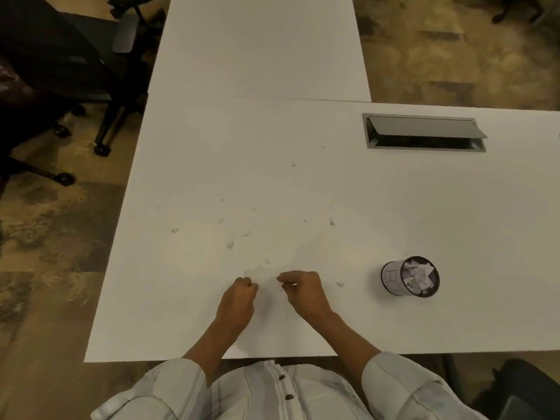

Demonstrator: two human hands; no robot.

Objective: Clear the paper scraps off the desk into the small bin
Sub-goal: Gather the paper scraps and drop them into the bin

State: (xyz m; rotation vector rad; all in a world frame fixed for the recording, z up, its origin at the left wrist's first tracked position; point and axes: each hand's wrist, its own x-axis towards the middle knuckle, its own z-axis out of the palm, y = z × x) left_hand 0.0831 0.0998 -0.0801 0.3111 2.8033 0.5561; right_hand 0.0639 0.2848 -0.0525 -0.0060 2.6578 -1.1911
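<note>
Several small white paper scraps (230, 244) lie scattered across the middle of the white desk (394, 207), hard to tell from its surface. The small round bin (391, 275) stands at the right, tilted in this view, with crumpled paper pieces showing in its mouth. My left hand (238, 301) rests near the front edge with its fingers curled closed. My right hand (301, 291) is close beside it, fingertips pinched together at the desk surface over a tiny scrap (281, 288). Another scrap (340, 284) lies between my right hand and the bin.
A grey cable hatch (424, 133) with its lid raised is set into the desk at the back right. A second white table (257, 47) joins at the back. Black office chairs (60, 71) stand on the carpet to the left.
</note>
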